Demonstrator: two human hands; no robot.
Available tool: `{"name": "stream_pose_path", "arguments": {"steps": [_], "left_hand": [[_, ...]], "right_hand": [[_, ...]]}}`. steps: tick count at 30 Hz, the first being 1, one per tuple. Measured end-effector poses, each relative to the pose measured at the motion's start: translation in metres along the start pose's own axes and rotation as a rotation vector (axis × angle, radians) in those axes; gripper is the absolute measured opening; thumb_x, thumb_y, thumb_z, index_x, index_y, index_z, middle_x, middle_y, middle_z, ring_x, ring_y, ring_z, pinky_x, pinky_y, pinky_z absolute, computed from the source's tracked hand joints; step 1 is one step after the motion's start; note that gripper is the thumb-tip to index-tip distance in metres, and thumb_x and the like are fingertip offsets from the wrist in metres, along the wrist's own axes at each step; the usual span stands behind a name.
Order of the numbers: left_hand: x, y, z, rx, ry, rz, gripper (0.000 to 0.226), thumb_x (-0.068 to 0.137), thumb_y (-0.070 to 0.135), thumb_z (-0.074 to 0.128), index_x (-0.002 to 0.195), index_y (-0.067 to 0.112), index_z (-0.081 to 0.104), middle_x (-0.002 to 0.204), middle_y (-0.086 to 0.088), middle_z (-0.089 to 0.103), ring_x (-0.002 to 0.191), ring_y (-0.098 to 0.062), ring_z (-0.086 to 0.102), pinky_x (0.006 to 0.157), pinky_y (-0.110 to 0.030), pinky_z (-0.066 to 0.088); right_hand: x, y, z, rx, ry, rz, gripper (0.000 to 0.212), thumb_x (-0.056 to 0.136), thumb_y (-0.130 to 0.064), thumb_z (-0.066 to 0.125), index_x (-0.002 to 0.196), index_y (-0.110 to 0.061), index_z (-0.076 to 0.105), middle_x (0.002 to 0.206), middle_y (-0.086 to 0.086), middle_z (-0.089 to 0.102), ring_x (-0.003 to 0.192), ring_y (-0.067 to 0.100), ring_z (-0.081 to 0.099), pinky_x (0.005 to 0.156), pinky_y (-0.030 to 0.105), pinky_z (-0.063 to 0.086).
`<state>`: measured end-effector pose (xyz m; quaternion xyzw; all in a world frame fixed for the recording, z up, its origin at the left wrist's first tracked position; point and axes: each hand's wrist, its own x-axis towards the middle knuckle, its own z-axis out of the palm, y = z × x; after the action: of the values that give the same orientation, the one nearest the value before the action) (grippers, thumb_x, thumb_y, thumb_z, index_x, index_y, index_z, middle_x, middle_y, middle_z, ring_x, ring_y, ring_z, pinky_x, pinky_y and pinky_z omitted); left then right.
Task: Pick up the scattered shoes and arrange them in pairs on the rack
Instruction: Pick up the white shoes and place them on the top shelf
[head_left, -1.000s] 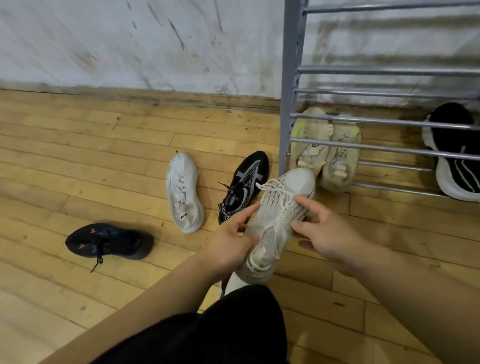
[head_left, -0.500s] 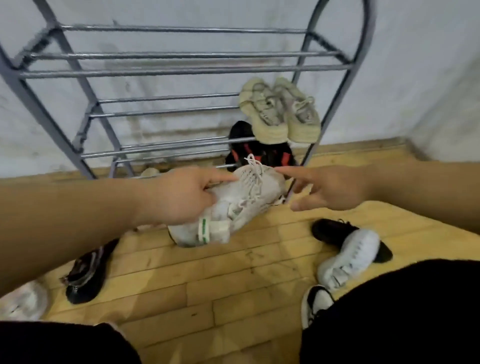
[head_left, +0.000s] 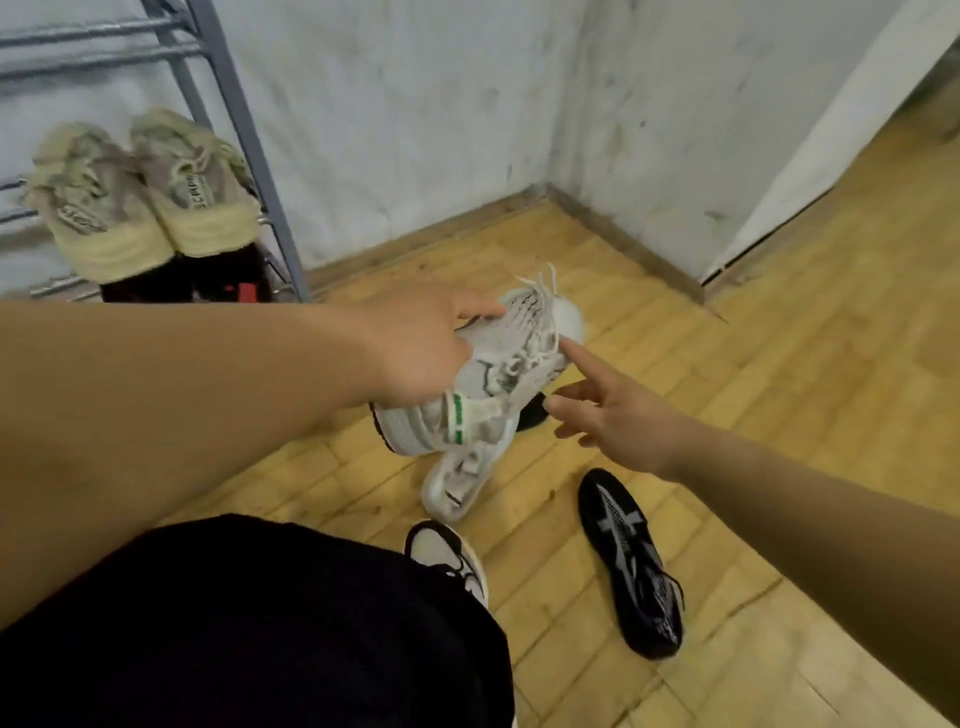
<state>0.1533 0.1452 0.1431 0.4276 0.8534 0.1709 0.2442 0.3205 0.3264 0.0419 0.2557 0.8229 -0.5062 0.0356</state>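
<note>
Gripping a white knit sneaker (head_left: 511, 364) at its collar, the left hand (head_left: 415, 358) holds it above the wooden floor (head_left: 779, 389). The right hand (head_left: 618, 421), fingers spread and holding nothing, touches its laces with the index fingertip. A beige pair (head_left: 140, 202) sits on the metal rack (head_left: 244, 130).

The knit lace-up sneaker (head_left: 511, 358) is white with a green-striped heel tab; the low mesh floor shoe (head_left: 631, 564) is black with grey streaks; the rack pair (head_left: 140, 192) is pale yellow-beige.
</note>
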Motion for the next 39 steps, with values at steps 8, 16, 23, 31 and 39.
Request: {"name": "stream_pose_path", "arguments": {"steps": [8,16,23,31,39], "left_hand": [[0.027,-0.013,0.03,0.149,-0.049,-0.074,0.052,0.104,0.023,0.051,0.147,0.05,0.044,0.155,0.005,0.048,0.07,-0.012,0.062,0.057,-0.024,0.049],[0.016,0.012,0.058,0.125,-0.287,-0.008,0.043,0.101,0.034,0.057,0.129,0.066,0.052,0.1,0.018,0.059,0.064,-0.009,0.062,0.051,-0.024,0.044],[0.006,0.039,0.071,0.029,-0.399,0.072,0.036,0.099,0.036,0.062,0.116,0.067,0.059,0.099,0.014,0.064,0.083,-0.01,0.062,0.068,-0.025,0.045],[-0.002,0.036,0.064,-0.039,-0.387,0.032,0.038,0.1,0.03,0.062,0.121,0.062,0.061,0.101,0.008,0.066,0.084,-0.013,0.065,0.069,-0.027,0.045],[-0.001,0.026,0.054,-0.134,-0.32,-0.038,0.039,0.1,0.026,0.063,0.123,0.058,0.064,0.103,0.007,0.067,0.09,-0.014,0.067,0.075,-0.027,0.05]], "right_hand": [[-0.008,0.076,0.021,-0.131,-0.005,0.133,0.075,0.09,-0.055,0.07,0.154,-0.054,0.03,0.132,-0.011,0.062,0.107,0.005,0.067,0.1,0.031,0.05],[-0.088,0.17,0.063,-0.422,-0.616,0.392,0.052,0.089,-0.046,0.076,0.137,-0.038,0.057,0.134,-0.011,0.059,0.115,0.012,0.06,0.099,0.033,0.05],[-0.155,0.212,0.09,-0.498,-0.75,0.496,0.065,0.08,-0.041,0.084,0.138,-0.037,0.056,0.136,-0.008,0.058,0.121,0.018,0.058,0.103,0.04,0.047],[-0.175,0.238,0.12,-0.529,-0.732,0.506,0.047,0.079,-0.027,0.085,0.123,-0.031,0.069,0.119,-0.011,0.07,0.107,0.014,0.065,0.093,0.03,0.05],[-0.164,0.233,0.122,-0.56,-0.612,0.451,0.046,0.084,-0.011,0.075,0.124,-0.032,0.069,0.113,-0.007,0.07,0.103,0.013,0.065,0.094,0.03,0.052]]}}
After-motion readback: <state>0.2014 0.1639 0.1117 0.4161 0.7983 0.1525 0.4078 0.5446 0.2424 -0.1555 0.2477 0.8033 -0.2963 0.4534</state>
